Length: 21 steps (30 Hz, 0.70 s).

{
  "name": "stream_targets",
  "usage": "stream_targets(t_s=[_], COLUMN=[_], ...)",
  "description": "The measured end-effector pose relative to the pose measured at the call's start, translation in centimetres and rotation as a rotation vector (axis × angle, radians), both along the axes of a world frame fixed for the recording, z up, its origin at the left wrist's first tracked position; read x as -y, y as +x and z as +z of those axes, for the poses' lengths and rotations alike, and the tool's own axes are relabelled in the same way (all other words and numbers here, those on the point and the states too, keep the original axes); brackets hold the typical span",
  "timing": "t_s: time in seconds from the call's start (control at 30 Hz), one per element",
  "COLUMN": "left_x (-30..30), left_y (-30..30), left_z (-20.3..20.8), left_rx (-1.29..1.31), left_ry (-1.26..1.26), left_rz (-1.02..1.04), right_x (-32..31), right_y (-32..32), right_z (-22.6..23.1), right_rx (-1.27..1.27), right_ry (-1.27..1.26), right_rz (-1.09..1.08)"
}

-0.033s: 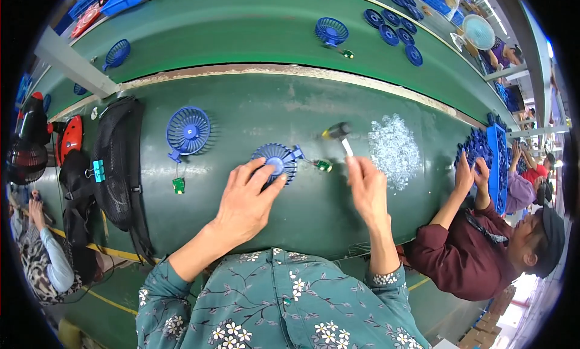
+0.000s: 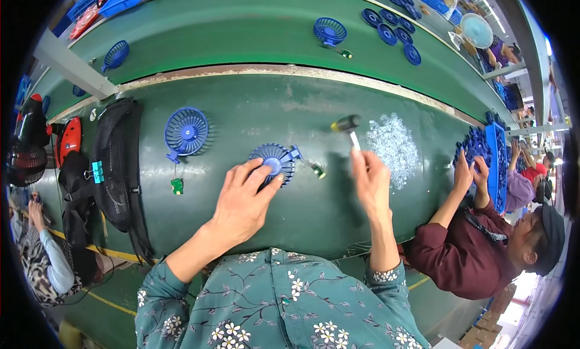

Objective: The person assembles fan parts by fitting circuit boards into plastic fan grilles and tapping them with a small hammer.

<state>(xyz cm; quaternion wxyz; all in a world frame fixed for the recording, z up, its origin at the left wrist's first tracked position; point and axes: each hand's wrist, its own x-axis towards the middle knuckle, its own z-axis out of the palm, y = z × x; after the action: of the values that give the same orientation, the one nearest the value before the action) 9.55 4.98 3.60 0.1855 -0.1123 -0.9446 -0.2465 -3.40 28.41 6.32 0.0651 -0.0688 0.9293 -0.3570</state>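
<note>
My left hand (image 2: 241,195) presses a blue slatted fan housing (image 2: 273,161) against the green table, fingers and thumb gripping its near side. From its short neck a wire leads to a small green circuit board (image 2: 318,171), which lies to the right. My right hand (image 2: 370,183) is closed round the white handle of a small hammer (image 2: 346,124); its black and yellow head is raised and slightly blurred, apart from the housing. Beyond the hammer lies a pile of small clear plastic pieces (image 2: 393,146). Another blue fan housing (image 2: 186,131), with its own circuit board (image 2: 176,186), rests to the left.
A black mesh bag (image 2: 115,168) with a teal clip lies at the left, beside a red and black fan (image 2: 69,142). Past the table's raised edge runs a green belt (image 2: 241,32) carrying blue fan parts. At the right, a co-worker (image 2: 477,246) handles blue parts near a blue bin (image 2: 496,168).
My right hand and the hammer have shifted slightly, the hammer head moving up and to the right. The circuit board by the held housing has swung slightly. My left hand keeps its grip.
</note>
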Motion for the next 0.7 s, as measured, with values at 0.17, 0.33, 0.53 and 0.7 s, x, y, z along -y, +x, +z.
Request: stream_targets(t_s=[0.17, 0.33, 0.53, 0.7], left_x=[0.2, 0.1, -0.5, -1.1], left_y=[0.1, -0.2, -1.5, -2.9], left_z=[1.4, 1.4, 1.1, 0.2], left_rx=[0.062, 0.077, 0.094, 0.175], left_ry=[0.058, 0.105, -0.045, -0.072], left_rz=[-0.037, 0.010, 0.138, 0.164], right_x=[-2.4, -2.0, -1.7, -1.7], right_y=[-4.8, -5.9, -5.9, -5.2], right_z=[-2.3, -2.5, -3.0, -2.0], right_rx=[-0.213, -0.309, -0.350, -0.330], right_ry=[0.087, 0.306, 0.367, 0.239], right_rz=[-0.110, -0.030, -0.024, -0.084])
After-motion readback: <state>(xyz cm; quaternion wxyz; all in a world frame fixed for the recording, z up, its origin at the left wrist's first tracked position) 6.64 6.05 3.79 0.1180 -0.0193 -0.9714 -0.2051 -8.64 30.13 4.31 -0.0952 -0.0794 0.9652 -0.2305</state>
